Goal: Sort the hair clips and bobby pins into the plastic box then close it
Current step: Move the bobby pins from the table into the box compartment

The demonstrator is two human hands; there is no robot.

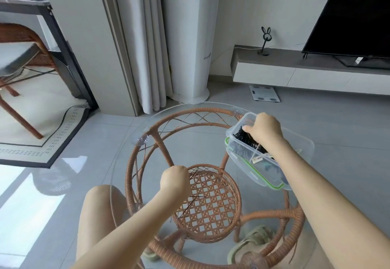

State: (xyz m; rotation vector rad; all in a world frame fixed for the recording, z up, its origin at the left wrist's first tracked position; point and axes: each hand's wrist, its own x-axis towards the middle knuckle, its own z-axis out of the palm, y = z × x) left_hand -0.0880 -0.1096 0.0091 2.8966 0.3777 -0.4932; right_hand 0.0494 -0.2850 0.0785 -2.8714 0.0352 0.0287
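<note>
Left hand (175, 181): fisted low over the glass counter (126, 142), pinching loose bobby pins (195, 197).
Right hand (262, 130): reaching into the plastic box (242, 142), fingers curled on black pins.
Box: counter's far right, lid off.

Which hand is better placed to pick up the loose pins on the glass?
The left hand: it rests beside the loose bobby pins, while the right hand is over the plastic box.
</note>
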